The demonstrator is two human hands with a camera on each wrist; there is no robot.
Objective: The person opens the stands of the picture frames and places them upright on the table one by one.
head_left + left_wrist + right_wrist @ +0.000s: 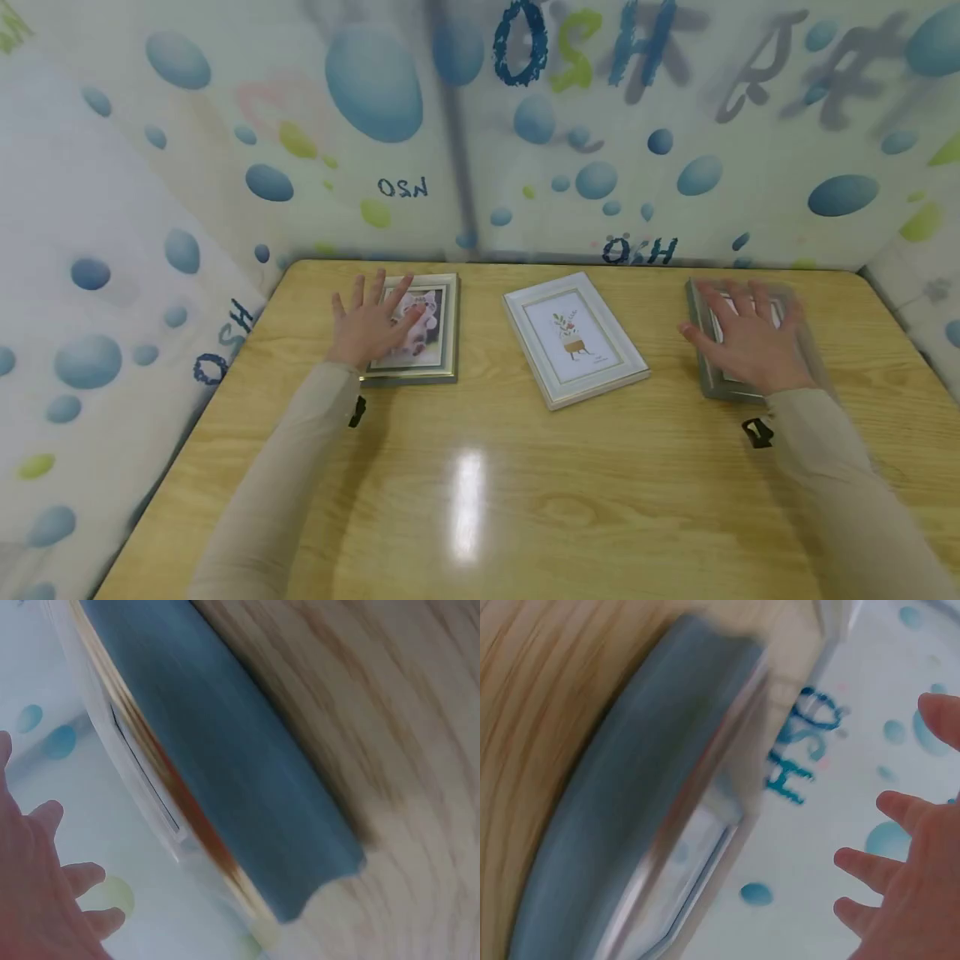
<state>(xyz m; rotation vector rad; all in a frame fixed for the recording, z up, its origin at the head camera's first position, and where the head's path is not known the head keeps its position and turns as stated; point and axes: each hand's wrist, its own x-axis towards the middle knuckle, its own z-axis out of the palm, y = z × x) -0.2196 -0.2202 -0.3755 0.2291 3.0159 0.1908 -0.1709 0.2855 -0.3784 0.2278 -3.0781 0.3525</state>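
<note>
On the left of the table lies a grey-green picture frame (450, 333) with gold trim and a pink animal picture. My left hand (371, 327), fingers spread, is over its left part; the left wrist view shows the frame's blue-grey side (225, 750) with the hand (45, 885) apart from it. At the right, another grey picture frame (708, 367) is largely covered by my spread right hand (753, 342). The right wrist view shows that hand (907, 862) held off the frame's side (622, 795). Between them a white picture frame (536, 350) with a plant drawing lies turned at an angle.
The wooden table (525, 500) meets a patterned backdrop (480, 167) with blue ovals and letters at its back edge, and similar cloth hangs at both sides. Black strap pieces (757, 432) show by the wrists.
</note>
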